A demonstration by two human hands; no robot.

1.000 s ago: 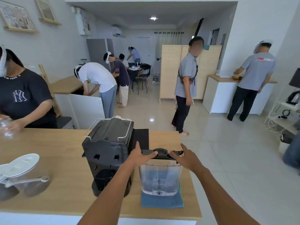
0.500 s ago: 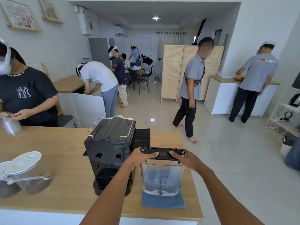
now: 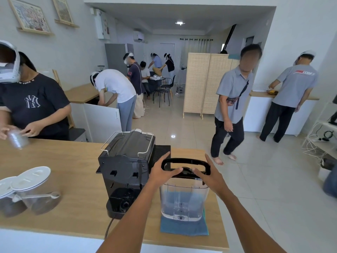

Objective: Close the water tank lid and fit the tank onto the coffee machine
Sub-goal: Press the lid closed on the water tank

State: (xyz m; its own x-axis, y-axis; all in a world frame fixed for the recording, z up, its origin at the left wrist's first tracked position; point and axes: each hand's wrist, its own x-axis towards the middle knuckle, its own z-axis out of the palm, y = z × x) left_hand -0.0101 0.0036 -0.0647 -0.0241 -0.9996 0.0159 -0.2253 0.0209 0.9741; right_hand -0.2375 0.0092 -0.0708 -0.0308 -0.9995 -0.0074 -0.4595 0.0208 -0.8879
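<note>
A clear plastic water tank [image 3: 183, 201] stands upright on a blue cloth [image 3: 184, 228], right of the black coffee machine [image 3: 127, 172]. Its black lid [image 3: 186, 171] lies on the tank's top, and a black loop handle [image 3: 186, 161] stands raised above it. My left hand [image 3: 162, 173] rests at the lid's left end, thumb on the lid, fingers against the handle. At the right end my right hand [image 3: 209, 175] does the same. The machine's back faces me, with its tank seat empty.
Two lidded clear jars [image 3: 34, 190] with a spoon stand at the left of the wooden counter [image 3: 63, 161]. A black mat [image 3: 161, 152] lies behind the machine. A person at the far left holds a cup; another walks on the tiled floor beyond the counter.
The black handle has swung up from flat on the lid to upright. Both hands stay at the lid's ends. The walking person has moved right.
</note>
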